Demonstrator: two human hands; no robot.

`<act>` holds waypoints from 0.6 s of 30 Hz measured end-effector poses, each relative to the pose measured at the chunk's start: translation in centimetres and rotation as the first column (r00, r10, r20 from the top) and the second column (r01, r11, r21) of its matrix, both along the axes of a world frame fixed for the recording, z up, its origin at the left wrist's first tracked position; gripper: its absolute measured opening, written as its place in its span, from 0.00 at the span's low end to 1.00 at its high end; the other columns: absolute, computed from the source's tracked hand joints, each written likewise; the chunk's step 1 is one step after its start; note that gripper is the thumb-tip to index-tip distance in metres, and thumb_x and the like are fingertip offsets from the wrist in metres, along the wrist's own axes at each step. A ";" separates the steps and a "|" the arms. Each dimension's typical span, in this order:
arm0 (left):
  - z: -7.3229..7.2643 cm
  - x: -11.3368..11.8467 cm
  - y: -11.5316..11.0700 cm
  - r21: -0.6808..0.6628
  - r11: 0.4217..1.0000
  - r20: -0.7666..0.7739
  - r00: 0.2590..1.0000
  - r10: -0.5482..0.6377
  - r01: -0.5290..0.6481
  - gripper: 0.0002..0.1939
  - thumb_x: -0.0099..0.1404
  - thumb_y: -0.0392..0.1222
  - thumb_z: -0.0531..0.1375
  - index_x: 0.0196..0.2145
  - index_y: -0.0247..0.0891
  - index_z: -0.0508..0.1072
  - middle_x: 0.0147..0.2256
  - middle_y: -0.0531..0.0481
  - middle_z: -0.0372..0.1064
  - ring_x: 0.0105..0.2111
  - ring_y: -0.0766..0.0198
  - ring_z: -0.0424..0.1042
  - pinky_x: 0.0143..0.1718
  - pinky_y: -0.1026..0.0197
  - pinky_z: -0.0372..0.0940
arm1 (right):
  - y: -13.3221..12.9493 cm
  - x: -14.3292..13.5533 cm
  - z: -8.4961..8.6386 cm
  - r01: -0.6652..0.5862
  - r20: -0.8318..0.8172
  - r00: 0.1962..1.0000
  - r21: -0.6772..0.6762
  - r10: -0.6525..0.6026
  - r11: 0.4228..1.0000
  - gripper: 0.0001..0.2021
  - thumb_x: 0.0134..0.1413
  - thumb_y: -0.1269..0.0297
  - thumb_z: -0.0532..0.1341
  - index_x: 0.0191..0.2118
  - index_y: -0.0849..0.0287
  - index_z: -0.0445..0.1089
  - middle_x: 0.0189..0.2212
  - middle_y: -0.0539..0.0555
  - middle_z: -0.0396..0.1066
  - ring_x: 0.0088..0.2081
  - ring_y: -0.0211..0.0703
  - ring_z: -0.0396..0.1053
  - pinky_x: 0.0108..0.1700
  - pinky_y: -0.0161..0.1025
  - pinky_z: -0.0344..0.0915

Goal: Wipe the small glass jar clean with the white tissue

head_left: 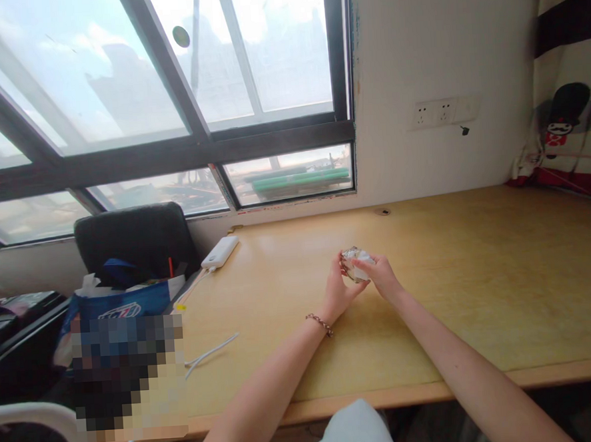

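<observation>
A small clear, shiny object, glass-like with brownish edges, is held up over the desk between both hands. My left hand has its fingers curled round the left side of it, with the thumb along its lower edge. The fingers of my right hand are closed on its right side, pressing a white patch that looks like tissue or thin cloth. I cannot make out the exact kind of the clear object. A beaded bracelet circles the left wrist.
The wooden desk spans the view. On its left lie a white power bank with a cable and a white cord. A black chair with a blue bag stands to the left. Behind are a window and wall sockets.
</observation>
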State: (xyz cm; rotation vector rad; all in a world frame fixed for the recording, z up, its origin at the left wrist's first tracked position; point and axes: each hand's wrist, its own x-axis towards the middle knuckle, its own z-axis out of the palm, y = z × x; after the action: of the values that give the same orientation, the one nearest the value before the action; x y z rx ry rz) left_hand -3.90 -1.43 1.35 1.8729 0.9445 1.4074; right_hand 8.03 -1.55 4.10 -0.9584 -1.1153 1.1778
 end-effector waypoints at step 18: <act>-0.5 0.0 0.5 0.074 0.997 -0.123 0.992 -0.010 0.019 0.44 0.47 0.26 0.58 0.58 0.39 0.40 0.55 0.41 0.50 0.54 0.56 0.53 0.54 0.50 0.50 | 0.7 0.1 -0.6 0.006 -0.227 0.974 -0.022 -0.011 1.000 0.13 0.35 0.57 0.66 0.25 0.62 0.73 0.23 0.52 0.72 0.23 0.38 0.66 0.27 0.34 0.61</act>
State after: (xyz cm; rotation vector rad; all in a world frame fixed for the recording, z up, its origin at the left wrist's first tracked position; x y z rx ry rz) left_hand -3.86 -0.90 0.82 2.0372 0.9464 1.3492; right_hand 8.11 -0.81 3.53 -0.8199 -0.9163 1.2603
